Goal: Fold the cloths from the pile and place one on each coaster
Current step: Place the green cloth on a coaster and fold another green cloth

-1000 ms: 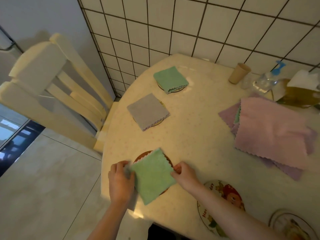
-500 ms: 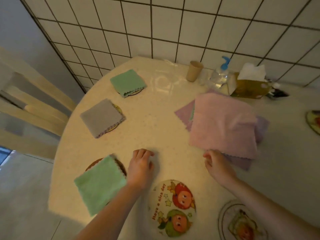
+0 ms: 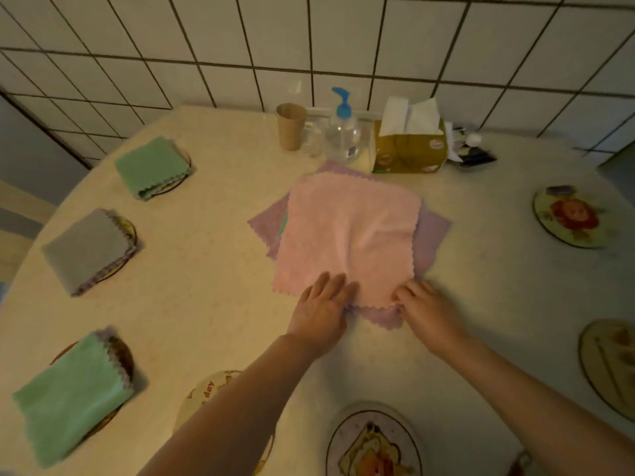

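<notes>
The pile sits mid-table, with a pink cloth (image 3: 347,235) spread on top of purple cloths (image 3: 433,231). My left hand (image 3: 323,304) rests with straight fingers on the pink cloth's near edge. My right hand (image 3: 426,309) has its fingers curled at the pink cloth's near right corner and pinches it. Along the left rim, three coasters carry folded cloths: a green one (image 3: 153,166) at the back, a grey one (image 3: 89,250) in the middle and a green one (image 3: 72,389) nearest me. Bare picture coasters lie at the near edge (image 3: 374,444), under my left forearm (image 3: 209,393) and to the right (image 3: 570,216), (image 3: 608,362).
At the back, against the tiled wall, stand a paper cup (image 3: 290,125), a small glass (image 3: 312,142), a pump bottle (image 3: 342,132) and a tissue box (image 3: 409,146). The round table (image 3: 206,269) drops off at the left.
Both hands left the near green cloth on its coaster and moved right to the pile. They now lie on the pink cloth's near edge.
</notes>
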`<action>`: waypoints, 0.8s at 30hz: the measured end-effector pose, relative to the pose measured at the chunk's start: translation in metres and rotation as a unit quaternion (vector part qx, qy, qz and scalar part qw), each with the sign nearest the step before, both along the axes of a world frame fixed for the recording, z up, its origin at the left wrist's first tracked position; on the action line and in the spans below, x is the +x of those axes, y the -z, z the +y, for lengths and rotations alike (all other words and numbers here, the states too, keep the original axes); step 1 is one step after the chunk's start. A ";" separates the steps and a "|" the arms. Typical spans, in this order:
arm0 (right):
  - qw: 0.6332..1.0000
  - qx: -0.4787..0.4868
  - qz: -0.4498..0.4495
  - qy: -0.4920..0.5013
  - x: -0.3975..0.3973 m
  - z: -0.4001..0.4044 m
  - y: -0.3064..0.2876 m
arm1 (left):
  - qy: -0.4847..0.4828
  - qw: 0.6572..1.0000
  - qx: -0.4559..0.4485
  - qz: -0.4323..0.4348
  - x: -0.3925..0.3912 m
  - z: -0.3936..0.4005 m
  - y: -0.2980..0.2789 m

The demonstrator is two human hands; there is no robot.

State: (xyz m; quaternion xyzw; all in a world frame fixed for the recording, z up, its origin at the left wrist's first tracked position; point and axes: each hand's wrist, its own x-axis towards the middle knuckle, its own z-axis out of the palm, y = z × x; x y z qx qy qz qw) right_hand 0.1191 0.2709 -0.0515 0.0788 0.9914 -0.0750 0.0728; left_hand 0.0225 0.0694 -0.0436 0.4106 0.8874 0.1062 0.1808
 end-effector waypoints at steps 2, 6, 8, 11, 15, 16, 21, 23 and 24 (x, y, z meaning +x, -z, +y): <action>1.000 -0.026 -0.006 -0.007 -0.006 0.007 -0.001 | -0.007 1.000 -0.010 0.012 -0.004 0.008 0.000; 0.997 -0.051 -0.062 -0.022 -0.013 0.021 -0.006 | -0.011 0.998 -0.057 0.022 -0.013 0.021 0.000; 0.996 -0.050 -0.068 -0.024 -0.013 0.027 -0.009 | -0.020 0.998 -0.060 0.019 -0.015 0.027 -0.002; 0.996 -0.080 -0.013 -0.019 -0.017 0.029 -0.016 | -0.033 0.997 -0.061 0.028 -0.015 0.033 -0.003; 0.995 -0.082 -0.003 -0.065 -0.021 0.019 -0.016 | -0.044 0.997 -0.048 0.045 -0.013 0.033 -0.001; 0.995 -0.056 -0.014 -0.082 -0.020 0.015 -0.014 | -0.041 0.997 -0.045 0.054 -0.013 0.033 -0.001; 0.994 0.019 0.011 -0.107 -0.020 0.009 -0.008 | -0.023 0.991 -0.061 0.116 -0.010 0.034 0.007; 0.995 -0.011 0.059 -0.079 -0.027 0.011 -0.015 | -0.036 0.989 -0.041 0.138 -0.011 0.033 0.009; 0.994 -0.032 0.091 -0.057 -0.032 0.012 -0.023 | -0.048 0.987 -0.032 0.147 -0.014 0.032 0.010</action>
